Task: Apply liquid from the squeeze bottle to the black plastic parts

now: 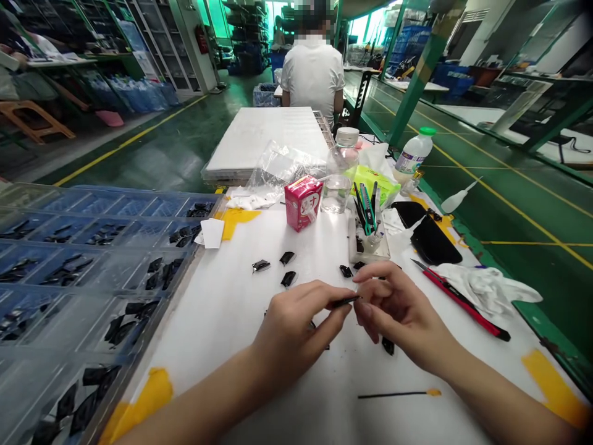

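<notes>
My left hand [296, 324] is closed in a pinch on a small thin black part [346, 301] held just above the white table [222, 309]. My right hand [393, 306] meets it from the right, its fingertips touching the part's right end, fingers curled. Several small black parts [287, 258] lie loose on the table beyond my hands, and another black part [388, 346] lies under my right hand.
A clear compartment tray [92, 278] full of black parts fills the left. A red carton [302, 202], a glass [336, 193], a tool holder [368, 238], a red-handled knife [463, 301] and a white cloth [486, 287] lie around. A person in white sits ahead [312, 74].
</notes>
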A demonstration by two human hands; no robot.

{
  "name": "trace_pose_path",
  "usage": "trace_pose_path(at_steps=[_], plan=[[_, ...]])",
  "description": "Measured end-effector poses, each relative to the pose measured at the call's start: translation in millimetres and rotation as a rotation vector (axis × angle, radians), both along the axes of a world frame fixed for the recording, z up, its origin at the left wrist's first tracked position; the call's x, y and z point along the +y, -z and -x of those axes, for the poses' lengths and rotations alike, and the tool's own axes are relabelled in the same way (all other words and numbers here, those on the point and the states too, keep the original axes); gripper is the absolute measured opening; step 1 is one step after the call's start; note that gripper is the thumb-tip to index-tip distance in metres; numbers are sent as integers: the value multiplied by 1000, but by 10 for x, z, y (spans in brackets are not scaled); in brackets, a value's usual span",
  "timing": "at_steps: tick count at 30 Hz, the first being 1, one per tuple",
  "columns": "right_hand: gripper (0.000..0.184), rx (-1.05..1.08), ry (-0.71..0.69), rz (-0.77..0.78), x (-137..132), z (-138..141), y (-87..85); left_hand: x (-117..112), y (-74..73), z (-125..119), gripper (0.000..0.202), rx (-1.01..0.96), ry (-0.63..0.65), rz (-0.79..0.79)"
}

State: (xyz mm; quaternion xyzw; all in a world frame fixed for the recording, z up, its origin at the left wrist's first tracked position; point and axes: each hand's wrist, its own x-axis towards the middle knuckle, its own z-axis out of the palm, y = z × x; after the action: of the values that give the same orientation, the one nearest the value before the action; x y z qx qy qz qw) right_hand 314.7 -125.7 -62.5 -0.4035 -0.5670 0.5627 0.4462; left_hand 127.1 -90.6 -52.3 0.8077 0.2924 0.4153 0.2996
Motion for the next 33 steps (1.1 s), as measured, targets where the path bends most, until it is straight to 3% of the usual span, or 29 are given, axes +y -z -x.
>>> trace_pose_path(at_steps=[3, 7, 13, 19, 21, 24, 26, 29, 33], plan=[[18, -62, 14, -21, 11, 8, -13, 25, -21, 5, 16, -2, -2, 111], [23, -24, 36, 70, 41, 14, -45, 31, -27, 7, 21, -13, 3, 222], [26, 56, 2, 146, 58, 14, -61, 20, -26, 7, 23, -69, 6, 180], [25, 0, -26, 128, 46, 8, -54, 29, -31, 5, 18, -82, 6, 170], [23, -110, 84, 1, 79, -63, -82, 33, -34, 10, 19, -75, -3, 187], [20, -408, 581, -346, 198, -311, -136, 37, -47, 23, 20, -70, -17, 260], [23, -507, 828, -445, 316, -551, -147, 34, -60, 30, 19, -82, -12, 345], [37, -635, 880, -387, 506, -889, -75, 20, -72, 32, 16, -103, 4, 477], [30, -803, 662, -230, 665, -1060, 132, 6, -61, 26, 13, -98, 18, 596]])
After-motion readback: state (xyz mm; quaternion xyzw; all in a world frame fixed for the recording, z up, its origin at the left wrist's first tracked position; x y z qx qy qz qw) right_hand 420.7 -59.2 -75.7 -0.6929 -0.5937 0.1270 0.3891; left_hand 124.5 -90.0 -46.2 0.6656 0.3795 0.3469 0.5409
